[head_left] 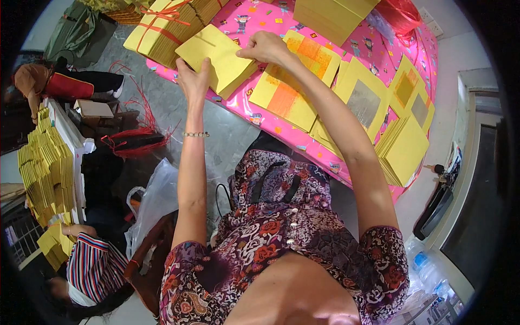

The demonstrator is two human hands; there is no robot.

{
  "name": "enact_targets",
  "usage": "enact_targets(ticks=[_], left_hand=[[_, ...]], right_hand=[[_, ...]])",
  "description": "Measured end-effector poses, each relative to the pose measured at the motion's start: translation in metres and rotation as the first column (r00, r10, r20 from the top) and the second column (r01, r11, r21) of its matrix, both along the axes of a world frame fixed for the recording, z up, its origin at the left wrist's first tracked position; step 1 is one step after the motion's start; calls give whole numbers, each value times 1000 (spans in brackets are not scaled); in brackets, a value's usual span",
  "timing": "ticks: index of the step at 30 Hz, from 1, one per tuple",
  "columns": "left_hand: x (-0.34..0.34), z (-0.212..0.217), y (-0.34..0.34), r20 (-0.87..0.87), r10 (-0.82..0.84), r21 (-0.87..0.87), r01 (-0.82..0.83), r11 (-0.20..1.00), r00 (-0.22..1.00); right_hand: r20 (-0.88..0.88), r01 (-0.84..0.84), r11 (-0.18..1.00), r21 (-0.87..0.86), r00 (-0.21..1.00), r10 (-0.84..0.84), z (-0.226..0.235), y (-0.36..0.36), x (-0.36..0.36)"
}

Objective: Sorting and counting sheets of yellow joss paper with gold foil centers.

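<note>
A thick stack of yellow paper sheets point(216, 51) lies near the left end of the pink-covered table. My left hand point(193, 80) grips its near left corner, with the thumb along the near side. At the stack's right edge, my right hand point(266, 47) is closed, its fingertips pinched against the paper. Whether a single sheet is between those fingers is too small to tell. Just right of the stack lies a yellow sheet pile with orange print point(284, 97). Behind the left hand stands a yellow paper bundle point(162, 27) tied with red string.
Yellow sheets with a silver square point(364, 100) and a fanned yellow pile point(403, 151) cover the table's right part. A larger yellow block point(333, 19) stands at the back. On the left, two people work beside tall yellow stacks point(49, 168). Red string point(141, 132) lies on the floor.
</note>
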State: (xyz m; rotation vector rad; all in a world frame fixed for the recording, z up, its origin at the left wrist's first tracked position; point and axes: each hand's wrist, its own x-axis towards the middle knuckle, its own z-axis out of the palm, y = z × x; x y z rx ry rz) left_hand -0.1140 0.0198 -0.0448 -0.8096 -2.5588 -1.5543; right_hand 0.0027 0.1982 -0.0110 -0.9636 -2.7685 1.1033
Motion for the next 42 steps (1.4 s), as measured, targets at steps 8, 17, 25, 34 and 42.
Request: enact_targets(ticks=[8, 17, 25, 34, 42], left_hand=[[6, -4, 1, -23, -2, 97, 4, 995, 1000], [11, 6, 6, -569, -193, -277, 34, 960, 799], [-11, 7, 18, -440, -385, -360, 233, 903, 811], [24, 3, 28, -469, -305, -524, 17, 852, 829], [17, -1, 29, -424, -327, -512, 74, 855, 844]], right_hand=[[-15, -30, 992, 121, 999, 32, 3, -5, 2], [-213, 45, 940, 339, 977, 30, 1, -21, 20], [-336, 55, 970, 238, 941, 29, 21, -28, 116], [-180, -24, 870, 492, 975, 128, 6, -89, 205], [-280, 48, 828, 559, 951, 133, -5, -98, 212]])
